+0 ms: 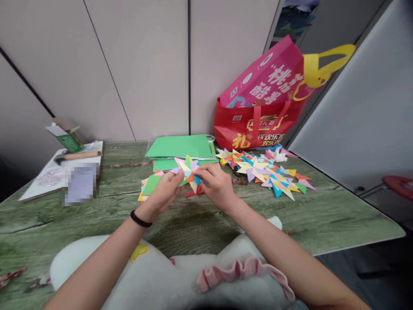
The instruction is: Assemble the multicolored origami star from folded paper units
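A many-pointed folded paper star [188,165] in green, yellow, pink, purple, orange and blue is held up over the table between my two hands. My left hand [166,189] pinches its left side, the thumb lying near the middle. On the right, the fingers of my right hand [215,184] are closed on its edge by the orange and blue points. Beneath the left fingers lies a stack of coloured paper squares [151,185], green on top. A red piece [193,190] shows behind and below the star, partly hidden by my hands.
Several finished paper stars [253,168] are heaped at the right. Green paper sheets [180,146] lie at the back, beside a red gift bag [251,125] holding a pink box [267,77]. At left, a white board [48,181] bears a hammer [80,155] and a small green box [69,140].
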`<action>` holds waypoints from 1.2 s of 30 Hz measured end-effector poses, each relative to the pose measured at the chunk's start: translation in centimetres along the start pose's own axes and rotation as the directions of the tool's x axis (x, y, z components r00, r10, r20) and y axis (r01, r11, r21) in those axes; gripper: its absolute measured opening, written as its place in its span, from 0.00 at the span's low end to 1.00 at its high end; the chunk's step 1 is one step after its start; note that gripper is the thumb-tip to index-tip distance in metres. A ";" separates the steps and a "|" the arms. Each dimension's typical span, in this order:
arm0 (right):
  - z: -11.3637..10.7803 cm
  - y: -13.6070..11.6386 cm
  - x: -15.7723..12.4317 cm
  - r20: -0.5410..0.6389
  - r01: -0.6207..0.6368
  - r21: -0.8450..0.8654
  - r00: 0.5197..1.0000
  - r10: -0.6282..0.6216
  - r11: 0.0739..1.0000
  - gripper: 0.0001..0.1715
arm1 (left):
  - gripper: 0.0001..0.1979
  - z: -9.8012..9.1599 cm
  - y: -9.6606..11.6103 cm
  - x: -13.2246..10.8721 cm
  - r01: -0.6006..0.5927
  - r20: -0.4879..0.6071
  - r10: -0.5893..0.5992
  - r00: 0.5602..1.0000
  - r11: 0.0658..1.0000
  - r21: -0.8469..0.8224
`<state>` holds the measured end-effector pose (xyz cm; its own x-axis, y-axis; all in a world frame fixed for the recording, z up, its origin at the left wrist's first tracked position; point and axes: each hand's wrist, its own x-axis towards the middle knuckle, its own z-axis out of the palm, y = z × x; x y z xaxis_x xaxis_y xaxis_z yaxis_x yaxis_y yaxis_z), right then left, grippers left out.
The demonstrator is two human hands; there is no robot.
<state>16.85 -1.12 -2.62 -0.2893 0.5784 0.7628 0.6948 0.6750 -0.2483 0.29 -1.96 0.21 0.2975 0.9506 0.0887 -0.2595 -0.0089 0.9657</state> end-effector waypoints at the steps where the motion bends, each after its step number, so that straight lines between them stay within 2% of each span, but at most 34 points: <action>1: 0.0 0.0 0.0 0.022 0.017 -0.020 1.000 -0.017 1.000 0.19 | 0.20 0.1 0.1 0.0 0.010 -0.014 -0.010 1.000 1.000 0.007; 5: 0.1 -0.1 0.0 0.098 0.093 -0.050 0.991 -0.088 0.994 0.20 | 0.17 0.0 0.2 0.2 -0.011 -0.076 0.012 0.997 1.000 0.005; 11: 0.3 -0.2 0.0 0.174 0.144 -0.030 0.975 -0.136 0.989 0.24 | 0.22 -1.0 -0.7 0.5 0.021 -0.248 0.003 0.969 0.995 0.093; 14: 0.4 -0.2 -0.1 0.163 0.126 0.032 0.978 -0.129 0.992 0.21 | 0.21 -1.4 -1.1 0.7 0.033 -0.300 0.003 0.954 0.993 0.115; 17: 0.5 -0.1 -0.1 0.093 0.102 0.118 0.989 -0.113 0.988 0.17 | 0.19 -1.6 -1.2 0.8 0.029 -0.329 0.011 0.944 0.993 0.116; 19: 0.5 -0.1 -0.1 0.052 0.096 0.164 0.993 -0.106 0.982 0.15 | 0.18 -1.7 -1.2 0.9 0.027 -0.336 0.015 0.942 0.992 0.120; 23: 0.4 -0.1 0.0 0.043 0.055 0.213 0.997 -0.066 0.976 0.18 | 0.18 -1.8 -1.1 0.9 0.039 -0.333 0.007 0.943 0.990 0.132; 29: 0.2 -0.2 0.2 -0.035 -0.037 0.195 0.998 0.045 0.980 0.10 | 0.18 -1.6 -0.9 0.8 0.065 -0.280 -0.030 0.959 0.991 0.116; 36: 0.3 0.0 0.2 0.037 -0.111 0.333 0.994 0.105 0.936 0.13 | 0.18 -1.6 -0.7 0.6 0.089 -0.262 -0.058 0.963 0.990 0.105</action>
<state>16.56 -0.87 -2.68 -0.2390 0.6622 0.7102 0.4633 0.7206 -0.5159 -0.77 -0.85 -0.77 0.0609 0.9975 -0.0349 -0.1338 0.0428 0.9901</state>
